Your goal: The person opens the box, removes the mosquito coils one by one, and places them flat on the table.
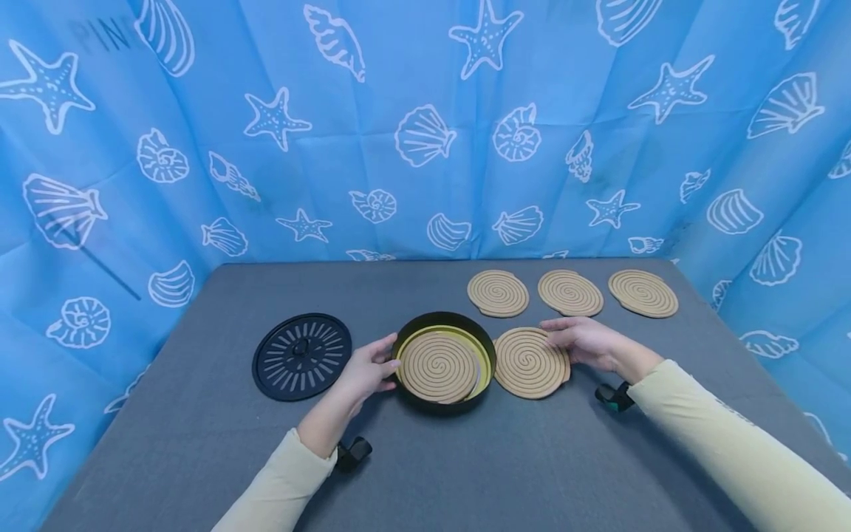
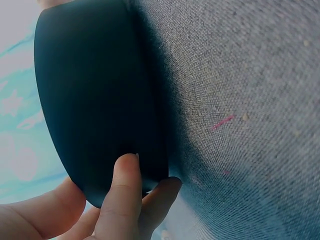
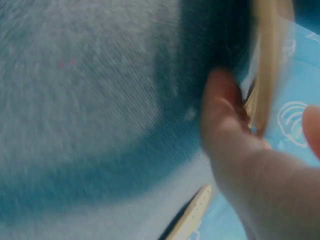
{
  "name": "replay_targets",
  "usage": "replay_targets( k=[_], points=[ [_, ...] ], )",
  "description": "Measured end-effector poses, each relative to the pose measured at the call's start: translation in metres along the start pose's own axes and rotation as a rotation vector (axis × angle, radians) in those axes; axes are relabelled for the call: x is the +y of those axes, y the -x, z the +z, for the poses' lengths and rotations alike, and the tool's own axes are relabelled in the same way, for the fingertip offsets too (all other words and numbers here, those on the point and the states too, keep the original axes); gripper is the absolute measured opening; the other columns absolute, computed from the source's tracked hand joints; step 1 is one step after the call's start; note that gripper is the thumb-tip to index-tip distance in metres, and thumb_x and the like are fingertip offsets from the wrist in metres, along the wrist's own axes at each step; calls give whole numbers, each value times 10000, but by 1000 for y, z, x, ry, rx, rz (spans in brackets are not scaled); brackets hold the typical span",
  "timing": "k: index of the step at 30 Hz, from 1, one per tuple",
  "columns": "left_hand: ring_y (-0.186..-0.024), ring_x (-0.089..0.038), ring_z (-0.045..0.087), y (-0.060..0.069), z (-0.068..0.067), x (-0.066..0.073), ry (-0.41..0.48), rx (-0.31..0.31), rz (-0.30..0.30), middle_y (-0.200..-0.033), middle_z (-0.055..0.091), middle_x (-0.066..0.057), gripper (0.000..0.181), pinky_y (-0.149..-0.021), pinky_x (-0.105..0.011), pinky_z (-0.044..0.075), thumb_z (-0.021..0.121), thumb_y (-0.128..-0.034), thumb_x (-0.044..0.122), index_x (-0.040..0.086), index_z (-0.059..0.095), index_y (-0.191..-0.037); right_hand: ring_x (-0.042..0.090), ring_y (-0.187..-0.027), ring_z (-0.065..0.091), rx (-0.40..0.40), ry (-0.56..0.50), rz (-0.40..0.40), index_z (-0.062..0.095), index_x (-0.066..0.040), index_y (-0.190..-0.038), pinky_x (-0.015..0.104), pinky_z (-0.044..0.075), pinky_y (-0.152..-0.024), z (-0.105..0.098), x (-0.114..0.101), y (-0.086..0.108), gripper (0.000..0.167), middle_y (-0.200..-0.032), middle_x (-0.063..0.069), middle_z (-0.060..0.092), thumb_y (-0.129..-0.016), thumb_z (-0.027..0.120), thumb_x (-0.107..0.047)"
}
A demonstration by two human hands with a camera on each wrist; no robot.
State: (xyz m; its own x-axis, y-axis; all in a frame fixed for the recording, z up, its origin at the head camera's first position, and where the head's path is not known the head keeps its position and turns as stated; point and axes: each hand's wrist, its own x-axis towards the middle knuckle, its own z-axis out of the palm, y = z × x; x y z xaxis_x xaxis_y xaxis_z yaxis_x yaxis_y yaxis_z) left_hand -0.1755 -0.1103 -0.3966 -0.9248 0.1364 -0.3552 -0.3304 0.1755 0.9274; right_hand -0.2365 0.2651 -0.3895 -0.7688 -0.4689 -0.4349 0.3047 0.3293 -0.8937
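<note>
A round black tin [image 1: 444, 408] with a yellow inside stands in the middle of the table, and a tan mosquito coil [image 1: 439, 366] lies in it. My left hand [image 1: 362, 373] grips the tin's left side; in the left wrist view its fingers [image 2: 125, 195] press on the dark outer wall. Just right of the tin, my right hand [image 1: 592, 343] holds another mosquito coil [image 1: 530, 362] by its right edge. That coil [image 3: 267, 65] is blurred in the right wrist view, with a finger [image 3: 222, 110] against its underside. The thumb's contact is unclear there.
To the left lies a round black slotted lid [image 1: 302, 356] with a small knob. Three more mosquito coils, the nearest to the tin [image 1: 499, 293], lie in a row at the back right. Behind the grey-covered table [image 1: 465, 473] hangs a blue shell-patterned curtain [image 1: 399, 185].
</note>
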Motion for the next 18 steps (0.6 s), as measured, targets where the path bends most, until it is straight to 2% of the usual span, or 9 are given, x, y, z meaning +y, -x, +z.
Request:
replay_targets(
  k=[1, 4, 10, 18],
  points=[
    [-1293, -365, 459, 0, 0, 0, -3, -1, -1, -1491, 339, -283, 529, -851, -367, 561, 494, -999, 5, 72, 348, -1503, 402, -1362, 321, 13, -1, 3, 29, 153, -1478, 520, 384, -1058, 0, -2, 2, 600, -1520, 372, 121, -1024, 369, -43],
    [-1298, -364, 455, -1, 1, 1, -7, 12, -8, -1488, 350, -275, 533, -848, -361, 562, 505, -995, 10, 86, 358, -1501, 474, -1409, 137, 45, -8, 12, 35, 158, -1475, 592, 271, -1106, -2, -6, 7, 578, -1529, 374, 49, -1026, 344, -33],
    [-1309, -377, 438, 2, 2, 1, -15, 17, -2, -1487, 348, -278, 527, -841, -364, 564, 500, -996, 8, 81, 362, -1499, 489, -1409, 126, 111, -1, 36, 64, 162, -1474, 575, 257, -1119, 0, -15, 16, 567, -1528, 373, 65, -1023, 346, -37],
    [-1309, -358, 445, -1, 1, 1, 0, 12, -21, -1500, 346, -254, 539, -851, -360, 561, 508, -994, 15, 100, 357, -1505, 418, -1391, 276, 65, -58, -65, 55, 139, -1488, 528, 283, -1124, 14, -28, 22, 573, -1529, 359, 126, -1040, 352, -61]
  ],
)
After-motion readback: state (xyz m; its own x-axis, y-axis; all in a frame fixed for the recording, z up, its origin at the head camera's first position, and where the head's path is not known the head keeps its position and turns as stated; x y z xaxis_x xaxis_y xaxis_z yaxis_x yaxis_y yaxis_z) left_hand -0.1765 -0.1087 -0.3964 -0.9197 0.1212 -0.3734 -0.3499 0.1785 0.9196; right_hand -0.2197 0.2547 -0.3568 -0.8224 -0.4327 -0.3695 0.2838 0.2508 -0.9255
